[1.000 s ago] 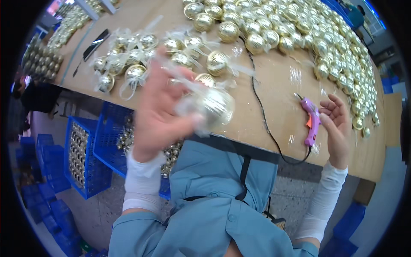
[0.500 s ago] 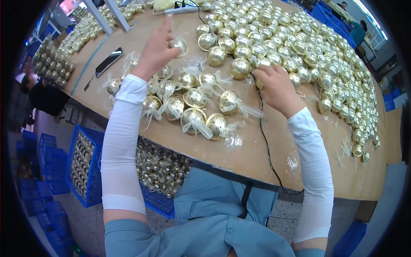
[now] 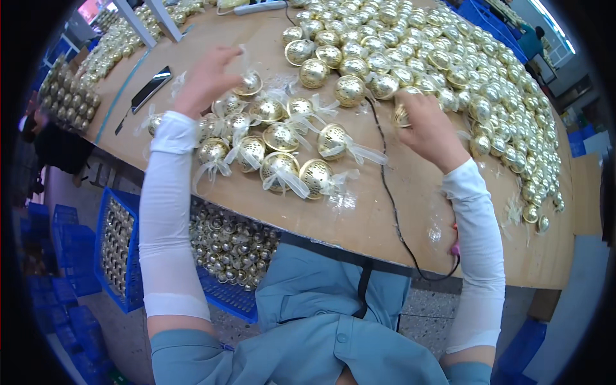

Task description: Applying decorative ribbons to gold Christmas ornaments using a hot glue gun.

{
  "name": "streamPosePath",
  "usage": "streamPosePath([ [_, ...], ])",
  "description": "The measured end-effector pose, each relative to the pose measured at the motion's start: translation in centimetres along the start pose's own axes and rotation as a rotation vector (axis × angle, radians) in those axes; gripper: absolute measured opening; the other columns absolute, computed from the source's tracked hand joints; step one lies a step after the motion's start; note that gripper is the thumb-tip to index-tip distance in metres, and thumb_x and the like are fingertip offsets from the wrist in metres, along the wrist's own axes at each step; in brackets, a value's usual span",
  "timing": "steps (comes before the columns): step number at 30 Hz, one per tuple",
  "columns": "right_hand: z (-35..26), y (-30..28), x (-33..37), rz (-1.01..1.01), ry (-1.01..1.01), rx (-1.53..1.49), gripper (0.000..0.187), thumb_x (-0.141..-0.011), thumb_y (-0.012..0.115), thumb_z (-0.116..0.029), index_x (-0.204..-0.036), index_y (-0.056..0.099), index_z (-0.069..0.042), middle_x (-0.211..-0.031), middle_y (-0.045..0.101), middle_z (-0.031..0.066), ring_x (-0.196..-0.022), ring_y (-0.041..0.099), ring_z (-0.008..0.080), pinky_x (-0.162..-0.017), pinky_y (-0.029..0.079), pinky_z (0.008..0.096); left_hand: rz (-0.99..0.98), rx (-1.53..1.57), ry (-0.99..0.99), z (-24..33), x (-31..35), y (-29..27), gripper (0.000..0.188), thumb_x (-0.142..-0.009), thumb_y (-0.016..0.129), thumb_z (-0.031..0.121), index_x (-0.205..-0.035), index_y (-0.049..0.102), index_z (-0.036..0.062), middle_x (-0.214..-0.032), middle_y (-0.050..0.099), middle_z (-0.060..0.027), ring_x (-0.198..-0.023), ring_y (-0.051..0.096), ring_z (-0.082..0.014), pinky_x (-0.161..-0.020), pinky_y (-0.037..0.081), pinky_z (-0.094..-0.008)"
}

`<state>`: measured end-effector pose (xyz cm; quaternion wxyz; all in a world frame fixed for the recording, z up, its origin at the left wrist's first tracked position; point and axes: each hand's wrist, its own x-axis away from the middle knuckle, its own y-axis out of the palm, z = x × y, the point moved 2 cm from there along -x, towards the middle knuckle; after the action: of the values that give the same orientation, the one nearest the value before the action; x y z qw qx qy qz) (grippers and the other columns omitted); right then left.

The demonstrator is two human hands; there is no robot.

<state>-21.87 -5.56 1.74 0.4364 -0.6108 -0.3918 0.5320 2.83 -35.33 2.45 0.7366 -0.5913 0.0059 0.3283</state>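
Note:
My right hand is closed around a round, gold perforated ball at the near edge of a large pile of similar balls. My left hand has thumb and fingers apart, slightly smeared by motion. It hovers beside a gold ball at the back of a smaller group, and a wisp of sheer ribbon shows near its fingertips. In that group several gold balls with pale translucent ribbons lie on the brown table, in front of my left hand.
A black cable runs across the table, with a small pink piece by my right forearm. A phone lies at the left. Blue crates of balls stand below the table edge. A power strip sits at the back.
My right hand has come toward me and right from the pile with a gold ball. My left hand has moved left and nearer, its pointing finger now bent. The view has shifted slightly.

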Motion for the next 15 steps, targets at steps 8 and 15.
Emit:
streamPosePath([
  [8,2.9,-5.8,8.8,0.127,0.431,-1.566,0.044,-0.084,0.051,-0.013,-0.124,0.042,0.001,-0.110,0.055,0.0098,-0.096,0.057,0.0162,-0.079,0.049,0.0278,0.499,0.037,-0.041,7.4,2.7,-9.4,0.026,-0.075,0.067,0.015,-0.098,0.064,0.0023,-0.085,0.063,-0.0085,-0.071,0.060,-0.0182,-0.066,0.048,-0.0277],
  [15,-3.6,-8.6,12.8,0.173,0.400,-1.563,0.050,-0.084,0.051,-0.014,-0.130,0.036,0.001,-0.109,0.056,0.0100,-0.097,0.057,0.0157,-0.081,0.049,0.0291,0.141,0.535,0.500,26.3,9.0,-2.2,0.023,-0.076,0.069,0.013,-0.095,0.063,0.0010,-0.088,0.059,-0.0092,-0.068,0.055,-0.0113,-0.054,0.044,-0.0225],
])
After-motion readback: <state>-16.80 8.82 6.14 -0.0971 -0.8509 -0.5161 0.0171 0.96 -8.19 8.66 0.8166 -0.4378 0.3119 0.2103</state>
